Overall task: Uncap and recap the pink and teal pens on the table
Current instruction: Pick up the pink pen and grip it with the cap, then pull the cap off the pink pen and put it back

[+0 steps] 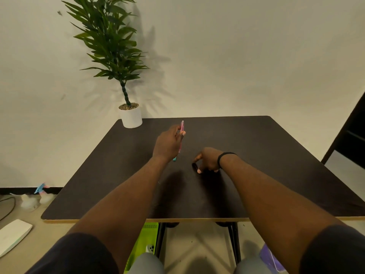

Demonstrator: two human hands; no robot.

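The pink pen (181,133) is held above the middle of the dark table (256,155), tilted nearly upright with its top end pointing toward the far wall. The left hand (167,144) grips it, fingers curled around the barrel and the thumb pressed against its right side. Just below that hand, a short teal piece (175,159) shows at the near end of the pen; whether it is the teal pen lying on the table or a part held in the same hand cannot be told.

To the right and nearer, the right hand (207,161) rests low on the tabletop, fingers bent downward with the tips touching or almost touching the surface. A small dark object (194,165) lies just at its fingertips, too unclear to name. A black band (223,158) circles that wrist.

At the far left corner of the table stands a white pot (131,117) with a green plant (110,40) against the pale wall.
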